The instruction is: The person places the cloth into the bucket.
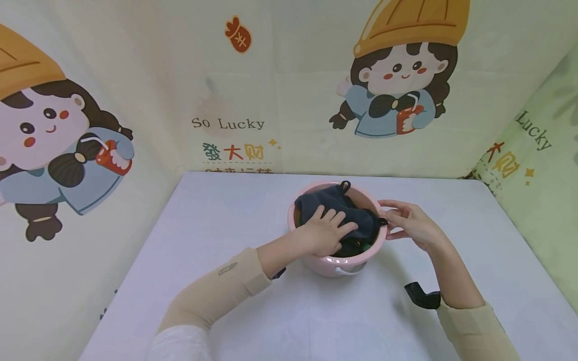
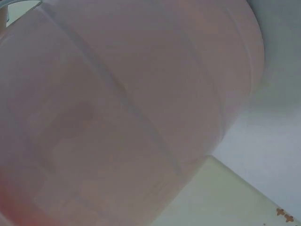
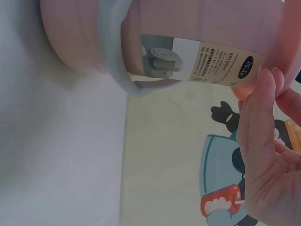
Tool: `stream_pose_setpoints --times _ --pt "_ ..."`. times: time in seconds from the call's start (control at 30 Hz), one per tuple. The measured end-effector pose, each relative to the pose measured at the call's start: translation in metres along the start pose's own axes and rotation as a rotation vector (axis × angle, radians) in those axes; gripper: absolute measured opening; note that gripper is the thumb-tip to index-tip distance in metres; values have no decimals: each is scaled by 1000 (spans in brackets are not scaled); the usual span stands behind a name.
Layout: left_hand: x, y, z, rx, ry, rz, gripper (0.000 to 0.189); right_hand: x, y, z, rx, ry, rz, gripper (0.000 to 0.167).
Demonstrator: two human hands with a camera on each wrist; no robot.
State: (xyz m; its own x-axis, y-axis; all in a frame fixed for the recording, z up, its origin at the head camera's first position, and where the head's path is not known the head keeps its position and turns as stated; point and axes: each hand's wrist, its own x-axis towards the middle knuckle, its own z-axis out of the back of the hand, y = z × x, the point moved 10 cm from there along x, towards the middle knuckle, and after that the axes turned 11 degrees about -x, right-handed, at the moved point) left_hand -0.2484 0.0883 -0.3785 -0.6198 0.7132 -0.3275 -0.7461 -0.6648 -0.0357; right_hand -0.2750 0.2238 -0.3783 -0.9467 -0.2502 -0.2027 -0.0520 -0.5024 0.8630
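Observation:
A pink plastic bucket (image 1: 293, 225) stands on the table, stuffed with a dark navy cloth item (image 1: 331, 198) that has black loops on it. More black and some green shows lower inside. My left hand (image 1: 327, 233) lies over the cloth with its fingers spread, pressing on it. At the bucket's right rim, my right hand (image 1: 413, 223) holds the edge between thumb and fingers, right beside a black loop (image 1: 383, 221). The right wrist view shows the right hand (image 3: 268, 155) with its fingertips against the wall near a paper label (image 3: 221, 63). In the left wrist view, the bucket's wall (image 2: 131, 94) fills most of the picture and my left hand is hidden.
A pale handle (image 1: 347, 271) hangs at the bucket's front. The white table (image 1: 226, 210) ends at a printed cloth backdrop (image 1: 307, 100) behind and at both sides. A black wrist mount (image 1: 422, 296) sticks out from my right forearm.

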Motion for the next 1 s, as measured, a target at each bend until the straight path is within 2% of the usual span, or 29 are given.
stream_pose_setpoints --times 0.27,0.37,0.53,0.67,0.8,0.87,0.93,1.0 --pt "12 3 -22 -136 177 22 56 -1 1 0 5 7 2 58" --pt "14 3 -25 -165 197 22 56 -1 1 -1 7 4 2 58" --pt "12 5 -23 -234 181 15 53 0 1 -1 1 2 -1 58" --pt "5 6 -16 -323 147 -13 45 0 0 -2 -7 8 -6 59" --pt "-11 4 -2 -426 86 -58 36 -1 0 -1 -60 1 2 58" --pt "-21 5 8 -443 19 -76 35 -2 3 2 -136 -21 21 57" --pt "-35 9 22 -418 -80 -86 36 -4 9 7 -262 -60 57 57" --pt "-49 19 37 -391 -193 -67 38 -6 20 15 -402 -117 96 54"
